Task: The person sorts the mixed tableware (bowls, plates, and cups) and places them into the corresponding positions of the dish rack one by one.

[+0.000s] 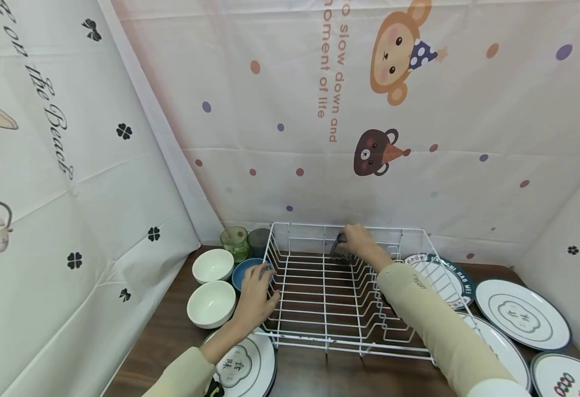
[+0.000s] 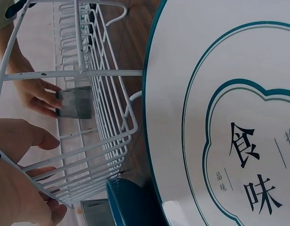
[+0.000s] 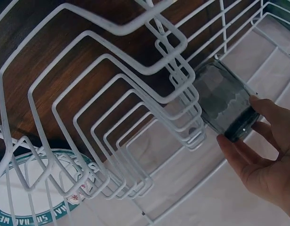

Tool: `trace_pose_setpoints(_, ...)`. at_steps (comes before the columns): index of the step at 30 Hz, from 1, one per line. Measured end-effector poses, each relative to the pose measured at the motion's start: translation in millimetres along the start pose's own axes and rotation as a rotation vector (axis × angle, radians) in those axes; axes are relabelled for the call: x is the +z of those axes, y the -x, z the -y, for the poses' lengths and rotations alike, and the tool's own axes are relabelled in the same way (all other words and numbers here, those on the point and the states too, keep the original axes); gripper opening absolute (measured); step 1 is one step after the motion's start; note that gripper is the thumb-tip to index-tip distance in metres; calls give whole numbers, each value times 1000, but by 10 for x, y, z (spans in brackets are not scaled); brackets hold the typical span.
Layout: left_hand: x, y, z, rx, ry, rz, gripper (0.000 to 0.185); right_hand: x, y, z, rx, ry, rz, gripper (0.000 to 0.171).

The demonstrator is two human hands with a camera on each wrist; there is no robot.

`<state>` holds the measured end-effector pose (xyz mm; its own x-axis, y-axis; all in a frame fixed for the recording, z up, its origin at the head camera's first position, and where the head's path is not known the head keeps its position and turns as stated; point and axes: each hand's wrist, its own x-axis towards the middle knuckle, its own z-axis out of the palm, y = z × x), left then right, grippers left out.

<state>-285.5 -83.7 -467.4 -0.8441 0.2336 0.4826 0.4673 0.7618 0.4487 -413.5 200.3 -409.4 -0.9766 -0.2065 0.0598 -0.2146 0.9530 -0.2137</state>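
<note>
While the left hand (image 1: 256, 295) curls its fingers round the left rim of a white wire dish rack (image 1: 319, 309) on the wooden desk (image 1: 170, 331), the right hand (image 1: 361, 242) grips a grey glass tumbler (image 1: 340, 249) inside the rack, at its far edge. White bowls (image 1: 212, 303) sit near the desk's left edge, patterned plates (image 1: 520, 314) toward its right.

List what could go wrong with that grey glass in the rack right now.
1. The right hand holds the grey glass only at its rim, by the fingertips; it may slip.
2. The glass sits against the white wire rack dividers and could knock them.
3. The left hand grips the rack's edge beside the blue bowl; a shift may bump it.
</note>
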Motion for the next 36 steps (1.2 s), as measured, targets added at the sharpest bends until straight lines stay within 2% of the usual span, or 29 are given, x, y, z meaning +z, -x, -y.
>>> trace_pose_setpoints(7, 6, 13, 9, -35, -16, 23, 36, 134, -24, 44, -3, 1, 1, 34)
trace_pose_setpoints(12, 19, 6, 23, -45, -25, 21, 37, 130, 12, 59, -10, -33, 25, 44)
trace_pose_setpoints(16, 17, -6, 16, -42, -25, 22, 37, 172, 23, -20, -56, 8, 24, 54)
trace_pose_setpoints(20, 19, -24, 14, -31, -40, 28, 37, 190, 35, -60, -63, 53, 7, 60)
trace_pose_setpoints(28, 7, -21, -9, -48, -31, 48, 37, 160, 66, -63, -49, 55, -13, 61)
trace_pose_setpoints(36, 26, -27, 2, -39, -50, 27, 37, 110, 72, -132, -27, 38, -28, 55)
